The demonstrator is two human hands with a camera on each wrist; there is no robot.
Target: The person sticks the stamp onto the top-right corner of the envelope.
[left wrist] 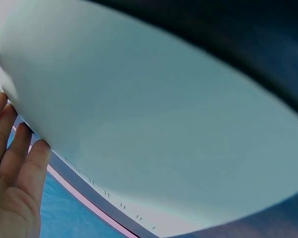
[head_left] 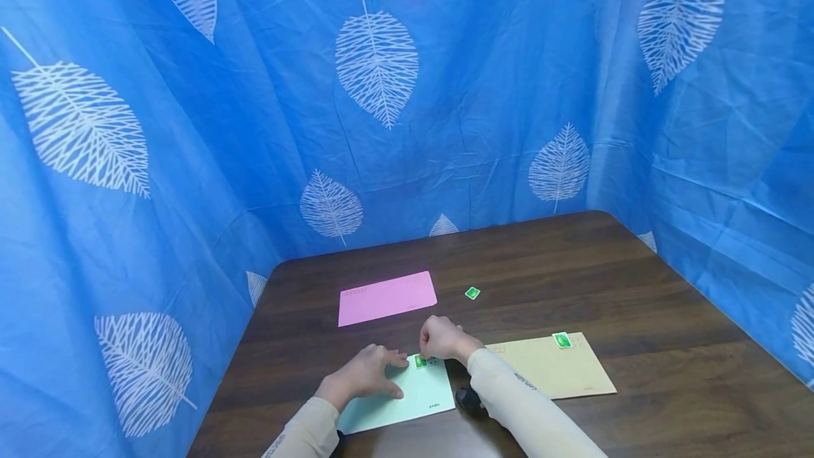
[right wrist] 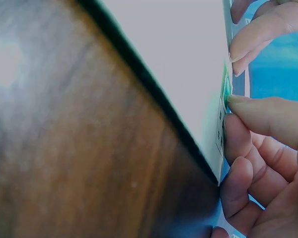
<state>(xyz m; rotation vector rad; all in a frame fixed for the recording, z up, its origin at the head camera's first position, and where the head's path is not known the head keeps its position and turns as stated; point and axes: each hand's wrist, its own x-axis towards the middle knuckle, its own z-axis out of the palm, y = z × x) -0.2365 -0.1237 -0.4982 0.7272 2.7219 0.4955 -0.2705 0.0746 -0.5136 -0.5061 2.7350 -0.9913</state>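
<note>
A mint-green envelope lies on the table in front of me, its paper filling much of the left wrist view. My left hand rests on its left part, fingers extended and thumb spread. At the envelope's upper right corner is a green stamp with a white border. My right hand, its fingers curled, pinches the edge of this stamp. In the right wrist view the thumb tip touches the stamp against the paper; the curled fingers sit close beside it.
Farther back lies a pink envelope, with a loose green stamp to its right. A cream envelope bearing a green stamp lies to the right, partly under my right forearm. A blue leaf-patterned curtain surrounds the dark wooden table.
</note>
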